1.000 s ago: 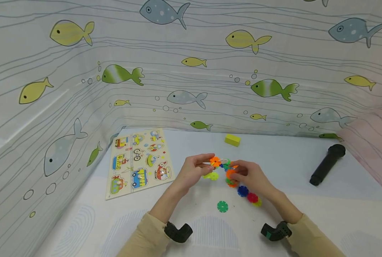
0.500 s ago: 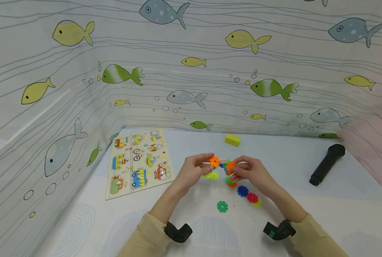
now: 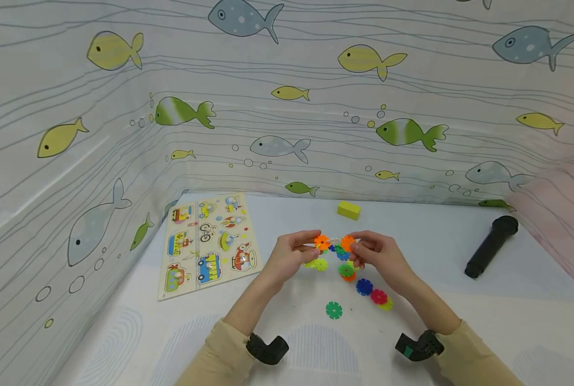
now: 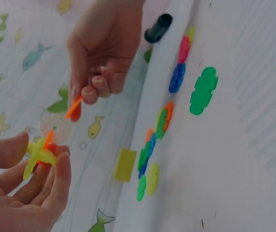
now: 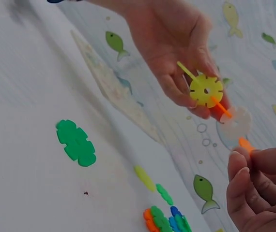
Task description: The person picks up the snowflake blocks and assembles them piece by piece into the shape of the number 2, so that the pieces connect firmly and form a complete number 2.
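Notched plastic snowflake discs are in both hands. My left hand (image 3: 287, 258) holds a joined cluster: an orange disc (image 3: 322, 243), yellow discs (image 5: 206, 90) and a whitish clear disc (image 5: 236, 124) sticking out toward the other hand. Between thumb and fingers, my right hand (image 3: 382, 258) pinches a single orange disc (image 3: 347, 243). Its edge is at the rim of the clear disc; whether they interlock I cannot tell. Below the hands, loose discs lie on the table, among them a green one (image 3: 334, 310), a blue one (image 3: 364, 287) and a red one (image 3: 379, 297).
A wooden picture puzzle board (image 3: 210, 244) lies at the left. Behind the hands is a yellow block (image 3: 348, 210). A black microphone-like object (image 3: 492, 246) lies at the right. A fish-printed curtain (image 3: 287, 123) borders the back and sides.
My right hand has lifted the orange disc up from the loose discs to beside the left hand's cluster, uncovering the green and orange discs below. The left hand has stayed nearly still.
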Motion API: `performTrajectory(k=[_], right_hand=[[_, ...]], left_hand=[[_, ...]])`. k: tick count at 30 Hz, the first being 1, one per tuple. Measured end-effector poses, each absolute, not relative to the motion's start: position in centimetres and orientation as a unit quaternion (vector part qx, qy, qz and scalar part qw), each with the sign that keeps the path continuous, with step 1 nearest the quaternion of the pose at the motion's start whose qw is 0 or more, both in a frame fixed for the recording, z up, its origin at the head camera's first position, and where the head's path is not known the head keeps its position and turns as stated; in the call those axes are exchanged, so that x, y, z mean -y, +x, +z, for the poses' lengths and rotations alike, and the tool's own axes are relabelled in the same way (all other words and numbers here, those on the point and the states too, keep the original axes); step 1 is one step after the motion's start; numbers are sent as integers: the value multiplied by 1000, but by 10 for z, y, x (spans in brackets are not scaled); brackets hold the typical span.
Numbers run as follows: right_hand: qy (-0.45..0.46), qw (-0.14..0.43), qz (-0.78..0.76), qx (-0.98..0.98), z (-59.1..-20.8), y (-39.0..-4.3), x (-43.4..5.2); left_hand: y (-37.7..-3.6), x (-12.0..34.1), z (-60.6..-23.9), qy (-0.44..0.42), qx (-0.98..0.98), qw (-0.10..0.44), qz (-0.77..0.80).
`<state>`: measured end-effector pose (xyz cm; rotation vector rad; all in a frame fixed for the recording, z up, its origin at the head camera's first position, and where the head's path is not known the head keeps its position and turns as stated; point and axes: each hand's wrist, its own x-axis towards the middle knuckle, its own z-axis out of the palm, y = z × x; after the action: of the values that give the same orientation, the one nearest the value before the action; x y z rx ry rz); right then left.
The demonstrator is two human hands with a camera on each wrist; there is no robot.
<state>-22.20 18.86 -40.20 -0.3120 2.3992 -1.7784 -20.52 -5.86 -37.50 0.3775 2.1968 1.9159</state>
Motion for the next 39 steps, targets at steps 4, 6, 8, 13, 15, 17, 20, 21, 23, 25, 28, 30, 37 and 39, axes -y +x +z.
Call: performTrajectory(k=[4,6,8,13,15,17,20,21,23,25,28,30,37,39], right_hand=[[-98,72,-597,-793,-402,-222,-188],[-102,74,-599,-791,-402,-222,-188],[-105,74,-601,-789,-402,-222,-188],[-111,72,-604,-786,-402,-222,-189],[-110,72,-604,-786,-402,-221,-189],[-109,72,-605,-785,-401,-221,-188],[-107,70,-605,-786,-401,-221,-187],[-107,68,-606,-785,-401,-221,-187],[-107,63,-607,-785,-401,-220,-186],[-107,59,-609,-784,-401,-220,-186],[-107,55,-612,-781,-401,-219,-186],[-110,52,-611,-782,-402,-219,-186],[-98,53,-606,-788,-403,-219,-184],[-94,53,-607,-788,-403,-219,-184]], left_hand=[[-206,58,-375,123,-744,101,649],[-206,58,-375,124,-744,101,649],[-206,58,-375,126,-744,100,648],[-205,58,-375,132,-743,101,648],[-204,58,-375,131,-743,102,648],[-204,58,-375,131,-743,103,648],[-204,58,-374,131,-743,103,648],[-204,58,-374,131,-743,103,648],[-204,58,-374,132,-742,103,649],[-203,58,-374,133,-742,103,649],[-204,58,-375,133,-741,103,650],[-204,58,-375,133,-741,103,650],[-206,58,-377,128,-741,109,650],[-206,58,-377,126,-742,111,649]])
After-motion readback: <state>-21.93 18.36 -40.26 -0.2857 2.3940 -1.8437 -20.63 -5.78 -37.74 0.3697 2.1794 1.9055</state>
